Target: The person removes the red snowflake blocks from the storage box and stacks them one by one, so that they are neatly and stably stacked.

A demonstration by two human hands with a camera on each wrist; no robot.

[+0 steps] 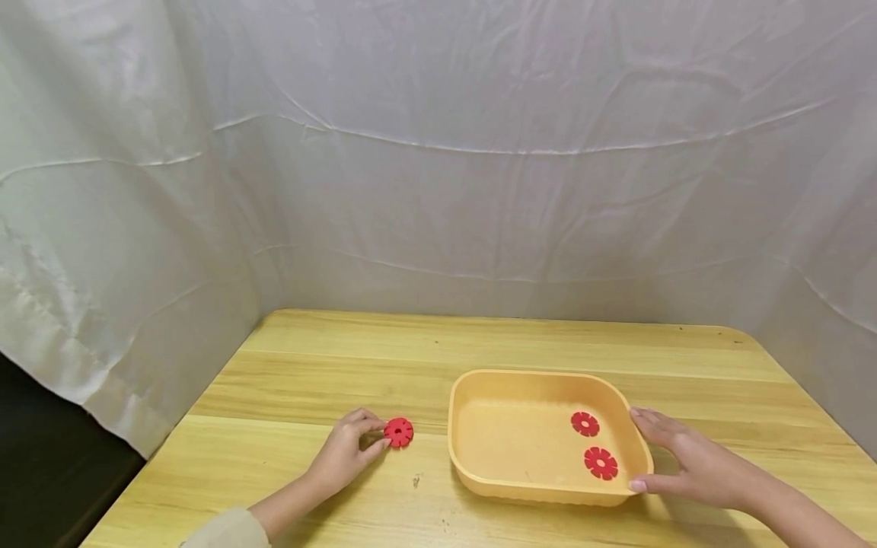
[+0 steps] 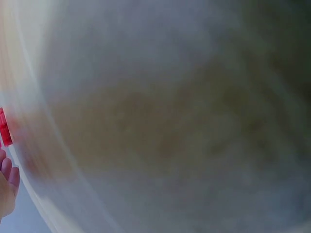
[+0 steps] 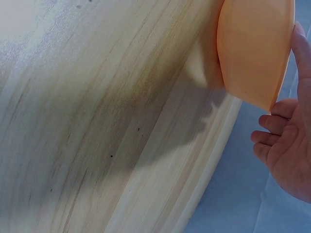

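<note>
On the left of the table, my left hand (image 1: 342, 454) pinches a red snowflake building disc (image 1: 399, 432) at its edge, between thumb and fingers. The left wrist view catches only a sliver of the red disc (image 2: 5, 128) and some fingertips at its left edge. To the right stands a yellow plastic basin (image 1: 507, 485). Two more red snowflake discs, one farther back (image 1: 585, 424) and one nearer (image 1: 601, 463), lie inside its right part. My right hand (image 1: 695, 460) holds the basin's right end, thumb and fingertips at the rim.
The wooden table (image 1: 329, 365) carries the basin and the disc at left. Pale cloth (image 1: 521, 198) hangs behind the table and along its sides. A dark area (image 1: 55, 464) shows beyond the left edge.
</note>
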